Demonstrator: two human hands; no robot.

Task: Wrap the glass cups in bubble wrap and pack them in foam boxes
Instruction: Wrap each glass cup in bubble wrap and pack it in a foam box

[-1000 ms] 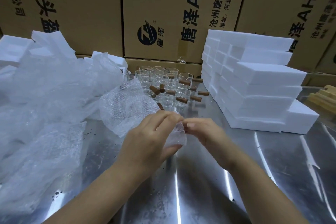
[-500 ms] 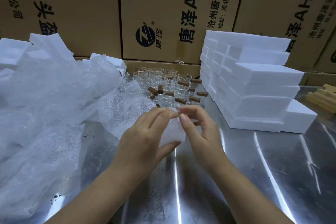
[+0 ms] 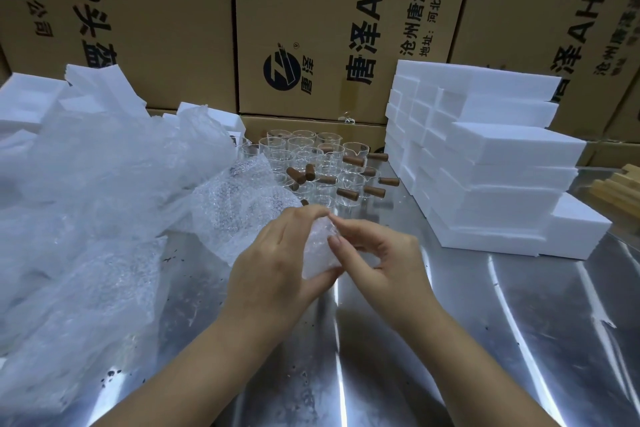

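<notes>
A small bundle of bubble wrap [image 3: 318, 253] sits between my hands above the steel table; the cup inside it is hidden. My left hand [image 3: 273, 260] cups the bundle from the left and below. My right hand [image 3: 377, 260] pinches its top edge with thumb and fingertips. Behind them stands a cluster of several clear glass cups with brown wooden handles [image 3: 322, 166]. A stack of white foam boxes [image 3: 491, 163] rises at the right.
A big heap of loose bubble wrap sheets [image 3: 97, 211] covers the table's left side, with white foam pieces [image 3: 24, 97] behind it. Cardboard cartons [image 3: 329, 28] wall off the back. Wooden slats [image 3: 620, 187] lie at the far right. The steel tabletop [image 3: 485, 340] is shiny.
My right hand has shifted from the bundle's right side to its top and then curled over it, folding the wrap inward. The left hand keeps its hold.
</notes>
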